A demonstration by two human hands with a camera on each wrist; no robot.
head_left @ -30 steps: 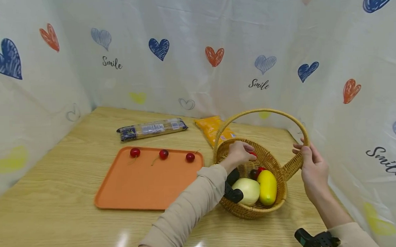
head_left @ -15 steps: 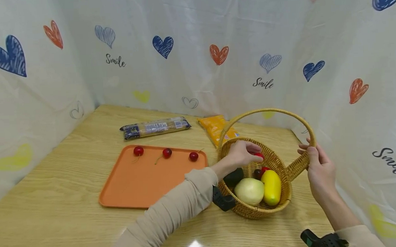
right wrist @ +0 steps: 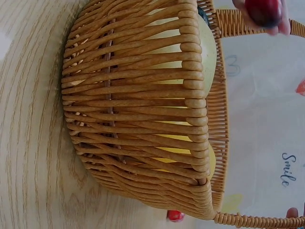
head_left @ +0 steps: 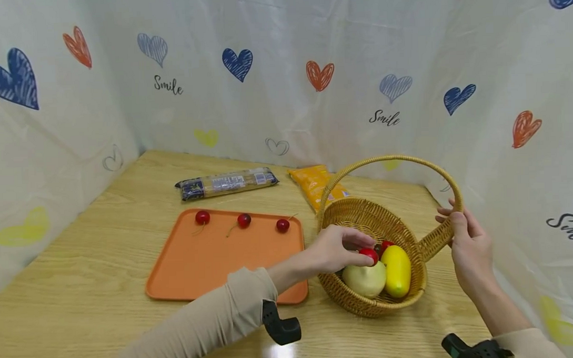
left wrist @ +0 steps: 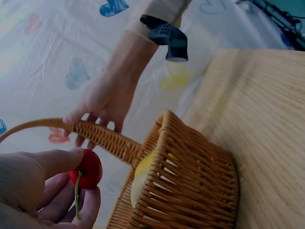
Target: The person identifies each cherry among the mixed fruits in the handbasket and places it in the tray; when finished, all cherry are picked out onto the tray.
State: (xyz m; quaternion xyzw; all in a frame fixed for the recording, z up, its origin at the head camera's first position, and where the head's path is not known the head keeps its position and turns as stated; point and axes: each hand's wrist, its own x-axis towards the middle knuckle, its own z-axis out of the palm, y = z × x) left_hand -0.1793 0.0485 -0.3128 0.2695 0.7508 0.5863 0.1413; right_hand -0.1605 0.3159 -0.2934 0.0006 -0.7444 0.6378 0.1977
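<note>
Soft, even light fills my head view, and a white glare sits on the bench [head_left: 92,312] near the bottom edge. The pale curtain [head_left: 272,37] shows faint creases, its hearts [head_left: 12,80] stretched toward the corners. My left wrist view is dimmer and bluish, with my left grip [left wrist: 28,186] shaded and slightly soft. In my right wrist view the basket [right wrist: 138,109] weave is crisp, while the cherry [right wrist: 263,11] at the top looks dark and blurred.

Red cherry [left wrist: 89,169] with green stem [left wrist: 76,198], 3 dark red cherries [head_left: 243,220], plain orange tray [head_left: 218,263], golden-brown woven basket [head_left: 345,296], yellow fruit [head_left: 397,271], pale wood-grain tabletop [head_left: 90,265], white curtain [head_left: 194,116] with blue, red and yellow hearts [head_left: 238,65]
</note>
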